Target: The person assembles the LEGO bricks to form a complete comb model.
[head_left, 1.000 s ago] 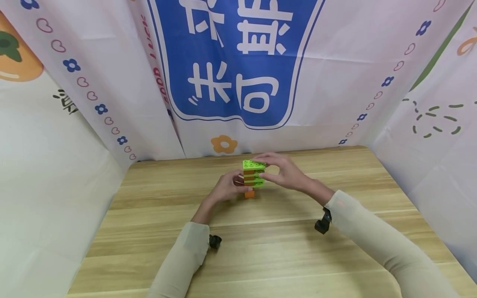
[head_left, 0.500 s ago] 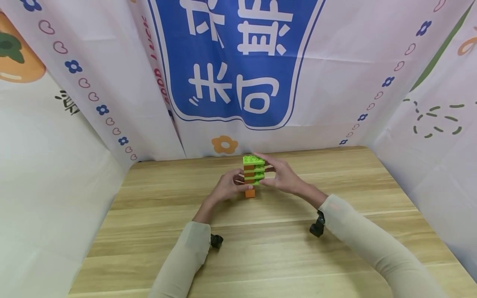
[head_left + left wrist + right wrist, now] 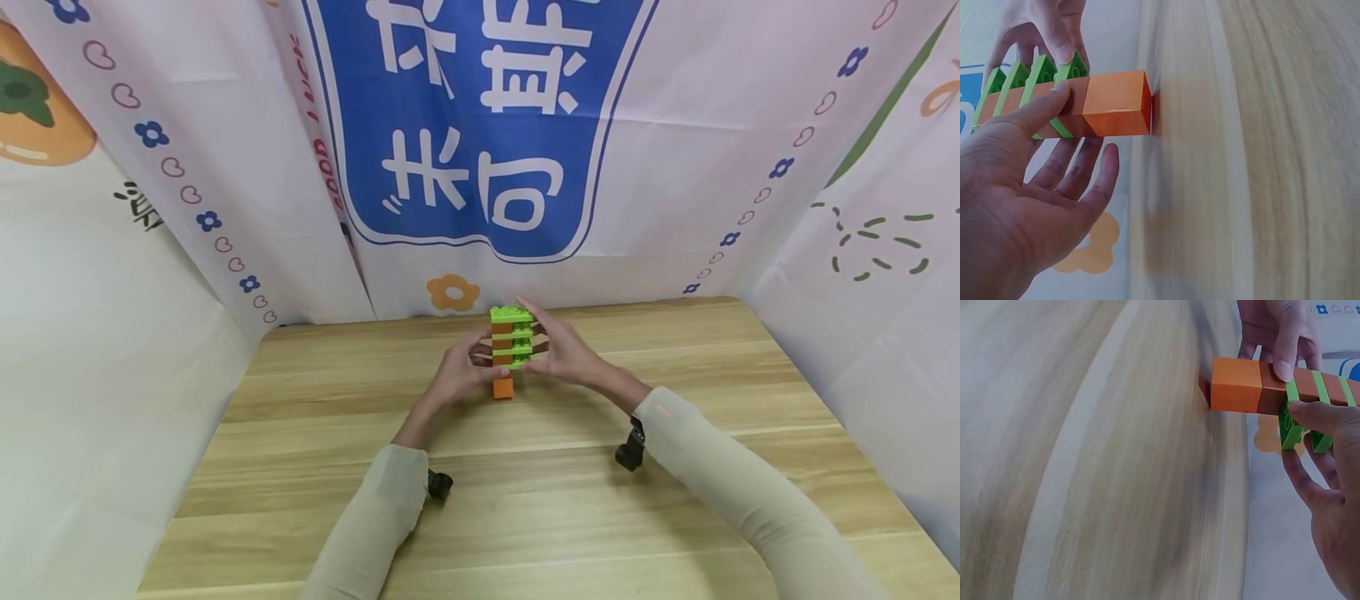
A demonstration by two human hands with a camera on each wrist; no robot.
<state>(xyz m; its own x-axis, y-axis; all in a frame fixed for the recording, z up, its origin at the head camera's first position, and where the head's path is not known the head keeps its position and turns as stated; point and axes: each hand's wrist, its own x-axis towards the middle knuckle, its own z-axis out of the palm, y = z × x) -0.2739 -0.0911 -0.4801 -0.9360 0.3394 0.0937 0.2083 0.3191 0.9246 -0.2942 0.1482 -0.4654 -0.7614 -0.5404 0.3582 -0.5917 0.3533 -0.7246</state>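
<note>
A tower of toy bricks [image 3: 502,342] stands near the table's back edge, green plates alternating with brown bricks. At its foot is a plain orange block [image 3: 1116,103], its lower face at the tabletop. The green plates stick out to the right past the brown column. My left hand [image 3: 457,367] holds the lower tower, thumb on a brown brick [image 3: 1074,107] and fingers behind. My right hand [image 3: 566,350] holds the overhanging green side, its thumb at the lowest green plate [image 3: 1291,422] and the index finger reaching up near the top. The tower's rear is hidden.
The wooden table [image 3: 540,517] extends toward the person. A printed cloth [image 3: 675,167] hangs right behind the tower, with more cloth at both sides. Each wrist carries a small black camera [image 3: 630,450].
The tower's upper part has risen in the head view, showing less of its top and more orange block. My right hand has shifted slightly left, its index finger moving upward. The left hand stays nearly still.
</note>
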